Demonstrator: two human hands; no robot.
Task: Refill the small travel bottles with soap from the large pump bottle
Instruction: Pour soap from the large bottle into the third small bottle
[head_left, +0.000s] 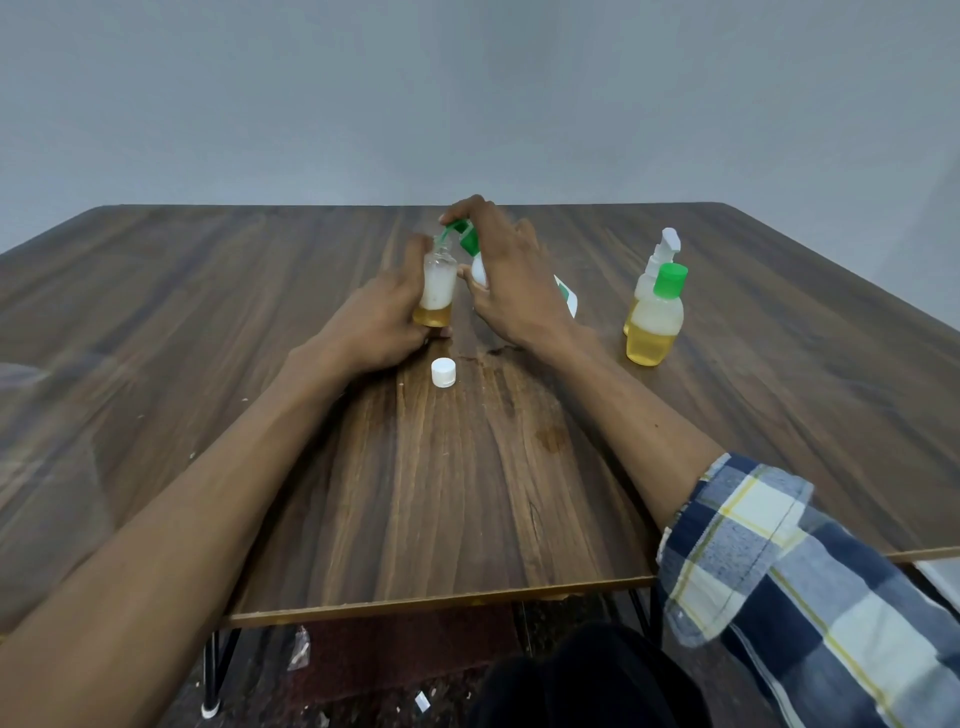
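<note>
My left hand (382, 319) grips a small clear travel bottle (437, 291), upright on the table, with yellow soap at its bottom and white foam above. My right hand (506, 280) is wrapped around the white pump bottle (479, 270), fingers on its green pump head (461, 234). The green nozzle points down over the small bottle's open mouth. The pump bottle's body is mostly hidden behind my right hand. A white cap (443, 372) lies loose on the table just in front of my hands.
Two more small bottles stand at the right: one with a green cap (655, 317), part full of yellow soap, and behind it one with a white spray top (657, 265). The wooden table (260, 312) has wet stains near the middle.
</note>
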